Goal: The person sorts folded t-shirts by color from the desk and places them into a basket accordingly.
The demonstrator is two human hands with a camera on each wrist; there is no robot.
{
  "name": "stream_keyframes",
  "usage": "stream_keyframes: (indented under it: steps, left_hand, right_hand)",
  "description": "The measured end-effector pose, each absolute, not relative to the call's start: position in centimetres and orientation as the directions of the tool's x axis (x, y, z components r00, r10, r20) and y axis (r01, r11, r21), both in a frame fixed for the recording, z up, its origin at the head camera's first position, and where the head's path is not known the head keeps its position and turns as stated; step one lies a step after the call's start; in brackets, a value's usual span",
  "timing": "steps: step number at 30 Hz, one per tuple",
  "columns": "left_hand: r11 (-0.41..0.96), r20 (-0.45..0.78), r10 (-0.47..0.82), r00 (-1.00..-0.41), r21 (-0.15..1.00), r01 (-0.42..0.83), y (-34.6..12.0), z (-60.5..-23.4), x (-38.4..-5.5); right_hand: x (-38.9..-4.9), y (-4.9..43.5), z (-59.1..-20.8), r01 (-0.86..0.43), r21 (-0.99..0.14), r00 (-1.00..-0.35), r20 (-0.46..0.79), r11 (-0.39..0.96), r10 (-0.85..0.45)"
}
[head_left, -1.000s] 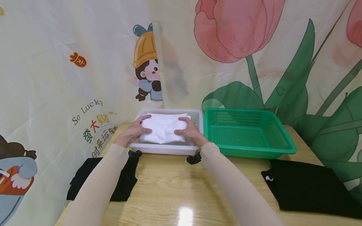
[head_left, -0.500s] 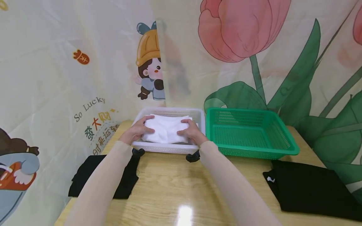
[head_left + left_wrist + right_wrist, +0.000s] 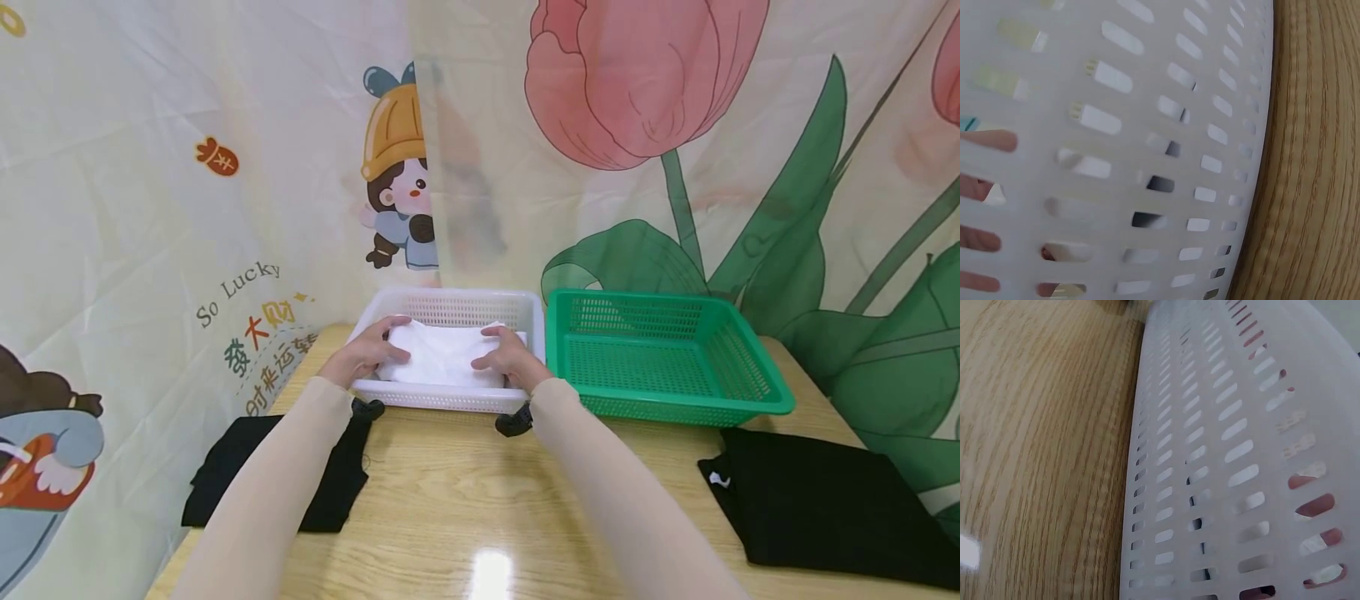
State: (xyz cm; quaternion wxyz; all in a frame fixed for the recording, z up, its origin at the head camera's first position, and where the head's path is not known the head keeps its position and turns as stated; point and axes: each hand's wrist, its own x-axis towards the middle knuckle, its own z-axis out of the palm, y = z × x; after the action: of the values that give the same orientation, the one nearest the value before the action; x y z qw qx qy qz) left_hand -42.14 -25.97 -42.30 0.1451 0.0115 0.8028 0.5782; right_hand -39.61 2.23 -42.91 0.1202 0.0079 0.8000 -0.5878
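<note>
In the head view, I see the white folded cloth [image 3: 442,354] sitting lower inside the white slotted plastic basket [image 3: 450,400] than half a second ago, more far wall showing above it; I judge it nearly settled. The left hand [image 3: 366,350] and right hand [image 3: 516,358] hold its two ends, thumbs over the top. The green slotted plastic basket [image 3: 667,407] stands just right, so I count the room as upward rather than sideways. Folded black cloths lie near left [image 3: 330,492] and near right [image 3: 832,500] on the pale wooden table [image 3: 442,475].

In the left wrist view, the white basket's wall screens the grip (only finger slivers show through slots).

In the right wrist view, that wall blocks me too; its lower edge meets the wood.
</note>
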Motion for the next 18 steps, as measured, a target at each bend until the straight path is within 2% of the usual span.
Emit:
stream_keyframes:
  steps: [9, 18]
  left_hand:
    - [0.544, -0.157, 0.194, -0.968, 0.838, -0.027, -26.3, -40.1, -41.1]
    - [0.589, -0.077, 0.278, -0.957, 0.801, 0.106, -27.8, -36.7, -38.3]
  right_hand:
    - [-38.5, 3.3, -41.0, 0.040, -0.908, -0.972, -0.132, 0.418, -0.193]
    - [-36.9, 4.7, -37.9, -0.081, -0.886, -0.951, -0.068, 0.457, -0.301]
